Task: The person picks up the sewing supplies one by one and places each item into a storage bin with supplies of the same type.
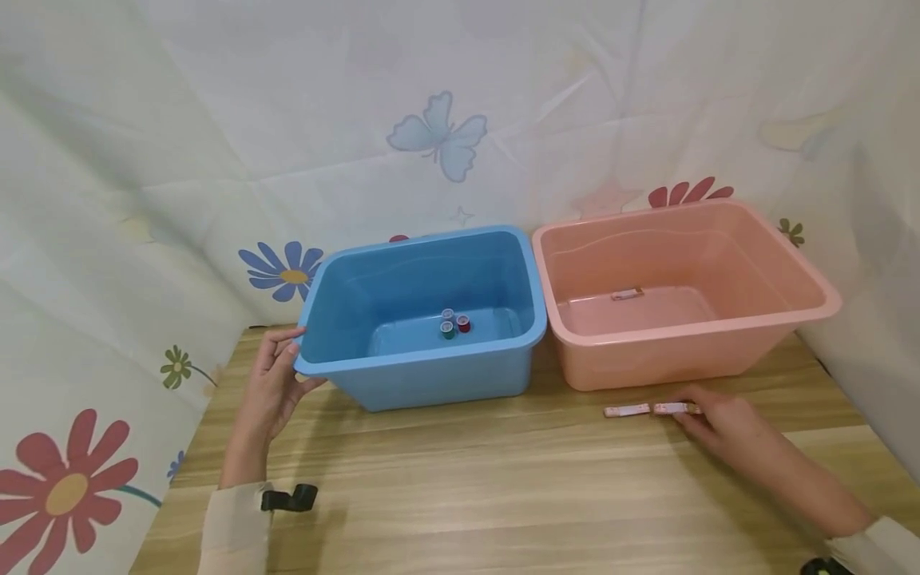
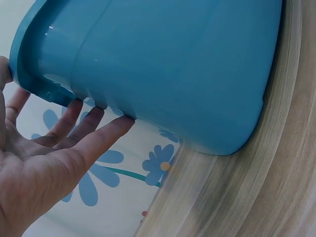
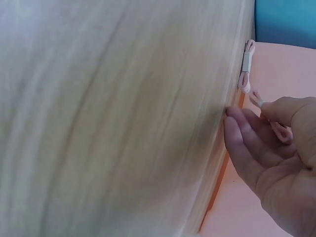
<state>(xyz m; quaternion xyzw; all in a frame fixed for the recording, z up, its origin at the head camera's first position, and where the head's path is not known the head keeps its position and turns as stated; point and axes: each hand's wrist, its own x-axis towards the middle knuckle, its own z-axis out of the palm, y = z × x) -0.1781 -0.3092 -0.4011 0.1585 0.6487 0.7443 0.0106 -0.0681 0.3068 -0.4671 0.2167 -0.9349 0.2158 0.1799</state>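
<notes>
My left hand (image 1: 271, 393) grips the left rim of a blue basin (image 1: 431, 383); in the left wrist view the fingers of that hand (image 2: 54, 158) touch the basin's outer side (image 2: 173, 74). In front of the pink basin (image 1: 661, 359), my right hand (image 1: 747, 439) pinches a pink-and-white banded bundle (image 1: 674, 408) between thumb and fingers. The right wrist view shows this hand (image 3: 276, 153) with the bundle (image 3: 281, 132) partly hidden behind the thumb. A similar bundle (image 1: 627, 410) lies just left of it on the table.
Three small round items, one of them green (image 1: 448, 330) and one red (image 1: 463, 323), lie inside the blue basin. Another banded bundle (image 1: 627, 294) is in the pink basin. Both basins stand side by side on the wooden table (image 1: 460, 495), before a patterned curtain (image 1: 302, 104).
</notes>
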